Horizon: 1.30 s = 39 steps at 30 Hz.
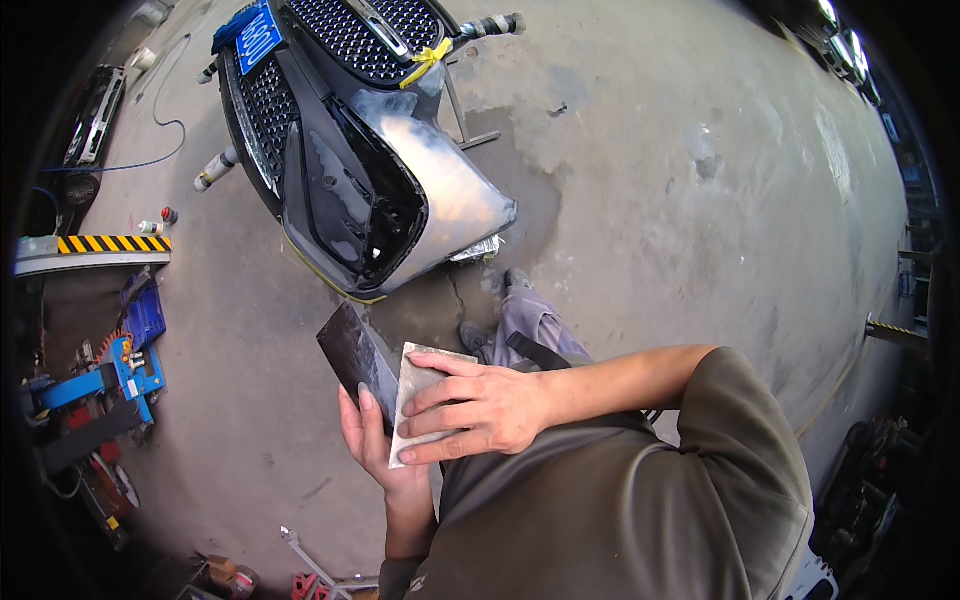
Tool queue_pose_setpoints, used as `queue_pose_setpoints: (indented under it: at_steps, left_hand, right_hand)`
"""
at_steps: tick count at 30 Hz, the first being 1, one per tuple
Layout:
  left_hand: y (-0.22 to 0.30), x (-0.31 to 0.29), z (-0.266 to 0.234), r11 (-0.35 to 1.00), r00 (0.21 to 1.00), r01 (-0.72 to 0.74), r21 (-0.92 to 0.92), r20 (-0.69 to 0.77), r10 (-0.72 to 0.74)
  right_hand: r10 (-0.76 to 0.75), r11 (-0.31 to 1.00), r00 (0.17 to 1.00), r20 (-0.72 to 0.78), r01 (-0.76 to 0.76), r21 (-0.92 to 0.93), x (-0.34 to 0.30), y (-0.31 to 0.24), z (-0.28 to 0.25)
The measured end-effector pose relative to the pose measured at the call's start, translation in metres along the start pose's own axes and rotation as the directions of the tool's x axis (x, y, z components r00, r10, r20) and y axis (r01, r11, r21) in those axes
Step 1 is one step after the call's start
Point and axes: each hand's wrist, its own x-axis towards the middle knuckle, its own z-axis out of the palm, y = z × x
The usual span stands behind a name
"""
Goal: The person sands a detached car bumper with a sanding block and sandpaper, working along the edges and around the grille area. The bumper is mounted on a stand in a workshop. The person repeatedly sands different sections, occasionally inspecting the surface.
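Note:
In front of my body I hold a dark sheet (352, 345) that looks like sandpaper, together with a light grey, pale-edged piece (428, 377). Whether these are two pieces or one folded sheet I cannot tell. My left hand (368, 430) grips them from below, its fingers up against the dark side. Across the grey face lies my right hand (480, 405), fingers somewhat spread and its thumb hidden. Beyond my hands, a car front bumper (450, 200) rests on a stand, black in parts, with whitish, sanded-looking patches and yellow tape.
The bumper has a mesh grille (345, 40) and a blue number plate (260, 38). A blue machine (130, 375) and a black-and-yellow striped bar (115, 244) stand at the left. A blue hose (180, 140) crosses the concrete floor. Dark equipment (865, 490) lines the right edge.

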Motion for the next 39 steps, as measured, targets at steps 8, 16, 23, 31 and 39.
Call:
queue_pose_setpoints:
  at_steps: [8,16,23,31,39]
  left_hand:
    - [-0.030,0.019,0.071,0.996,0.974,0.090,-0.020,0.208,-0.084]
    - [-0.034,0.037,0.144,0.993,0.985,0.093,0.074,0.141,-0.103]
    - [-0.061,0.035,0.206,0.987,0.982,0.163,-0.012,0.103,-0.161]
    - [-0.038,0.052,0.221,0.999,1.000,0.027,-0.029,-0.008,-0.027]
    - [-0.021,0.059,0.163,0.991,0.993,-0.114,-0.067,-0.027,0.112]
  right_hand:
    - [0.072,0.988,0.989,0.133,-0.052,-0.142,-0.061,0.045,-0.096]
    - [0.611,0.788,0.767,0.197,-0.612,-0.062,-0.123,0.093,-0.179]
    - [0.978,0.016,0.207,0.036,-0.245,0.969,-0.083,0.128,-0.175]
    - [0.926,0.115,0.316,0.205,-0.755,0.645,-0.062,0.117,-0.166]
    - [0.797,0.482,0.556,0.235,-0.821,0.306,-0.024,0.129,-0.153]
